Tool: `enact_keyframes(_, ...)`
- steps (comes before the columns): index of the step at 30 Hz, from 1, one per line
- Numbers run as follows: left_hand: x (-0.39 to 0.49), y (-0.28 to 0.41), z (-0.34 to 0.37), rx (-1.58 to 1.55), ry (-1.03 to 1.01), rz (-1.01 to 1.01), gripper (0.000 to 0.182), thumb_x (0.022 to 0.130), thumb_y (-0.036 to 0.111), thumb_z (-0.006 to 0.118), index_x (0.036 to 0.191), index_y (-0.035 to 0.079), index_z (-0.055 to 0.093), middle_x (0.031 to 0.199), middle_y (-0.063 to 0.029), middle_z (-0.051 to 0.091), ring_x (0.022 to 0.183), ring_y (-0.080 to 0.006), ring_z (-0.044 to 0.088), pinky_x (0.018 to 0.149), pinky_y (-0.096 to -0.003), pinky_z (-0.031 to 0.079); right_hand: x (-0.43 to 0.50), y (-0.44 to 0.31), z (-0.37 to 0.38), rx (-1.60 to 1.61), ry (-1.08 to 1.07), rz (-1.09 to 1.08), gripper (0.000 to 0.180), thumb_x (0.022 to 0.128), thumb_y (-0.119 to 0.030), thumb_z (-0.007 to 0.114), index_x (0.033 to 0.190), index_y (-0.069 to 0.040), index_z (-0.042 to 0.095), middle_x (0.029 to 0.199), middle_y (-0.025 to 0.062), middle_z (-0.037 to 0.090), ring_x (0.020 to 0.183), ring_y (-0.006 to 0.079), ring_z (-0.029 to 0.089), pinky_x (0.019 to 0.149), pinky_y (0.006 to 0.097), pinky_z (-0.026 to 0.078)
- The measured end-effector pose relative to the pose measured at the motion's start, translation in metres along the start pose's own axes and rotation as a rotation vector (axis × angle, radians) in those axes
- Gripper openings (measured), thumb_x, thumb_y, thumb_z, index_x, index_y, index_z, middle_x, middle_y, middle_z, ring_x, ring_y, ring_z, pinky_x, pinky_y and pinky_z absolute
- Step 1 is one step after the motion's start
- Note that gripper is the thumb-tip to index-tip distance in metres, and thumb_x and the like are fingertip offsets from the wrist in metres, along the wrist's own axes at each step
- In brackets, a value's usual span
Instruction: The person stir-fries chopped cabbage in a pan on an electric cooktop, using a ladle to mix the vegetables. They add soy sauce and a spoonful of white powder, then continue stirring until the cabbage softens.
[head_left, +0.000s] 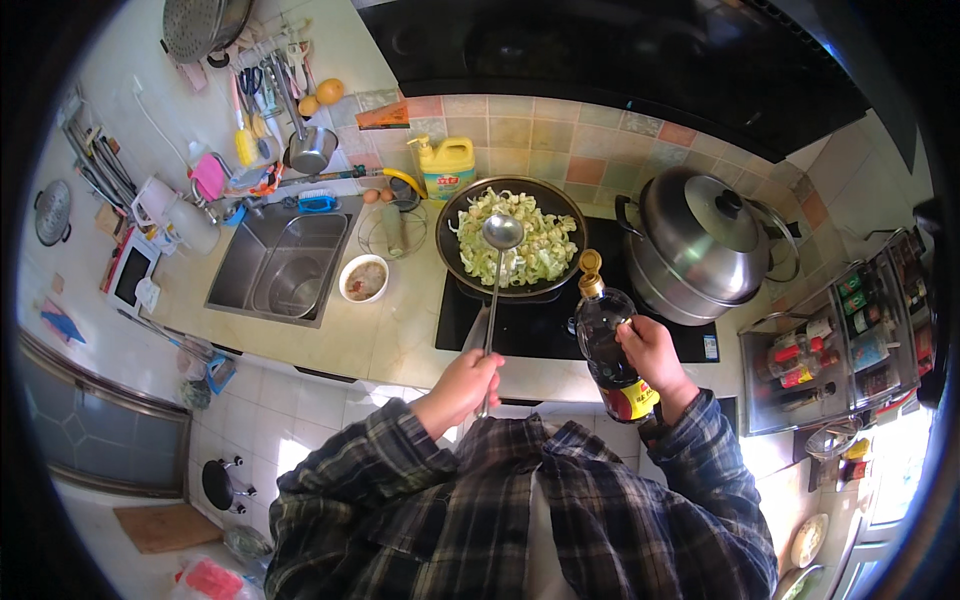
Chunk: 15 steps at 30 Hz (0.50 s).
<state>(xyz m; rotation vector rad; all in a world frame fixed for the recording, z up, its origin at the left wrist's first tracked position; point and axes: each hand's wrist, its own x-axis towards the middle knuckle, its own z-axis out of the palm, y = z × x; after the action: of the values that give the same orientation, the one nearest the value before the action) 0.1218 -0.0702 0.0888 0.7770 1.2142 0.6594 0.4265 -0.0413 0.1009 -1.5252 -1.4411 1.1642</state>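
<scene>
My left hand (461, 390) grips the long handle of a metal ladle (502, 232), whose bowl is over the wok. Pale green chopped vegetable, apparently cabbage (540, 262), fills much of the dark wok (448, 255) on the black cooktop (525, 330). My right hand (652, 349) holds a large bottle of dark sauce (600, 337) by its handle. The bottle stands nearly upright in front of the cooktop, its gold cap (591, 264) flipped up. A yellow label with writing shows near its base.
A lidded steel steamer pot (694, 247) occupies the cooktop's right side. Left of the wok are a white bowl of liquid (364, 278), a wire rack (367, 232) and a sink (232, 277). A yellow pump jug (448, 165) stands behind. A seasoning rack (795, 405) is at right.
</scene>
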Motion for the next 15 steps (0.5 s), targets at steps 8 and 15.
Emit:
enact_keyframes(8, -0.063, 0.023, -0.037, 0.3, -0.096, 0.008, 0.025, 0.099, 0.019, 0.044, 0.105, -0.002, 0.057, 0.065, -0.0013, 0.051, 0.05, -0.0113, 0.05, 0.051, -0.0269, 0.046, 0.042, 0.002, 0.005, -0.232, 0.018, -0.038, 0.033, 0.092, -0.028, 0.06, 0.082, 0.004, 0.063, 0.068, 0.0135, 0.061, 0.064, 0.0202, 0.057, 0.064, 0.0336, 0.047)
enact_keyframes(15, -0.082, 0.029, -0.05, 0.292, -0.166, -0.002, 0.023, 0.098, 0.018, 0.045, 0.107, 0.0, 0.057, 0.065, 0.0006, 0.049, 0.052, -0.0096, 0.049, 0.053, -0.0242, 0.045, 0.074, 0.005, 0.008, -0.332, 0.021, -0.021, 0.034, 0.094, -0.03, 0.058, 0.08, 0.001, 0.061, 0.066, 0.0017, 0.055, 0.059, 0.0106, 0.048, 0.055, 0.0272, 0.04)
